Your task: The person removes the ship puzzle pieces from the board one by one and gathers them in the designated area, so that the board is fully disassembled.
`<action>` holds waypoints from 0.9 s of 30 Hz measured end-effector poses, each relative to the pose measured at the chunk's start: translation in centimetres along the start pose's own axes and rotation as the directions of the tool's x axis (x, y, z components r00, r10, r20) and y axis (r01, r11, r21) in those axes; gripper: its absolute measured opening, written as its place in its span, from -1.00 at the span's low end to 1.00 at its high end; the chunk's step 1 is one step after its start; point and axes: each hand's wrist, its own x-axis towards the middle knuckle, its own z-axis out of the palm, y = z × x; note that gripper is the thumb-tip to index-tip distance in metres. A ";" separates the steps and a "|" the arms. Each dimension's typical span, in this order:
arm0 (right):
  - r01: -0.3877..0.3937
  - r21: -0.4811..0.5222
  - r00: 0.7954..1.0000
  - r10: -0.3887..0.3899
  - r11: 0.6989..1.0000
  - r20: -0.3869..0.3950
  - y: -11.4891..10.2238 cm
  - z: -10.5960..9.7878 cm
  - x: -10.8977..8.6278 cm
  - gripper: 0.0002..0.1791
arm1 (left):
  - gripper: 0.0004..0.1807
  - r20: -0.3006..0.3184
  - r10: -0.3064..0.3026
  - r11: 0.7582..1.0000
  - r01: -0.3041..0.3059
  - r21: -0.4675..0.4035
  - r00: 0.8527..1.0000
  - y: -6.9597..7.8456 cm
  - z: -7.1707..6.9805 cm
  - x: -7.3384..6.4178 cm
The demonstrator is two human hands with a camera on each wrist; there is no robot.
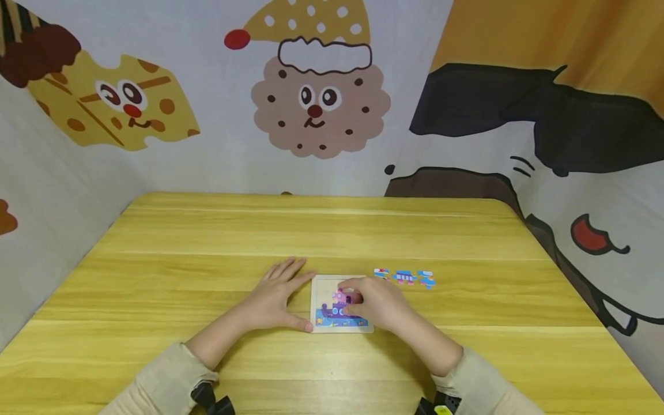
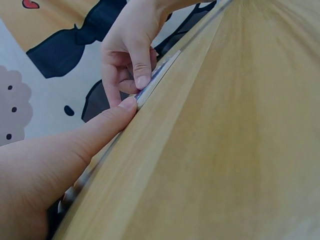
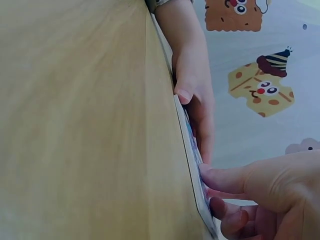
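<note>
Fingers of the left hand (image 1: 277, 297) are lying straight and flat on the wooden table (image 1: 207, 276), thumb bracing the puzzle tray's (image 1: 323, 288) near-left corner so it is not sliding. Right hand (image 1: 374, 302) is curling its fingertips (image 3: 210, 175) down onto a pink piece (image 1: 342, 298) in the tray, pressing it in. Three loose pieces (image 1: 404, 278) are waiting just to the right, within easy reach.

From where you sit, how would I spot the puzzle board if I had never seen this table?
Start at the wooden table and look to its near middle, between the two hands. The puzzle board is the pale square tray there, with the left hand at its edge and the right hand on it. Unlike the three loose pieces beside it, it is framed and partly filled.
</note>
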 end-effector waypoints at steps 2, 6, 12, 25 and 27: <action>-0.002 -0.011 1.000 0.002 1.000 0.011 -0.1 -0.1 0.1 -0.55 | 0.22 0.001 -0.001 1.000 0.001 -0.006 1.000 0.0 0.0 0.0; -0.010 -0.027 1.000 0.010 1.000 0.011 -0.4 -0.2 0.2 -0.58 | 0.22 0.000 -0.004 1.000 0.004 -0.003 1.000 0.0 -0.1 0.0; -0.019 -0.046 1.000 0.019 0.999 -0.010 -0.5 -0.1 0.2 -0.59 | 0.22 -0.008 0.003 1.000 -0.003 -0.004 1.000 -0.1 -0.1 0.0; 0.006 -0.061 0.996 -0.011 0.998 -0.090 -0.6 0.5 -0.5 -0.57 | 0.22 -0.009 0.001 1.000 -0.001 0.000 1.000 -0.2 0.2 0.1; 0.020 -0.063 0.994 -0.027 0.998 -0.108 -0.5 0.6 -0.6 -0.57 | 0.21 -0.011 0.004 1.000 -0.004 0.003 1.000 -0.2 0.2 0.0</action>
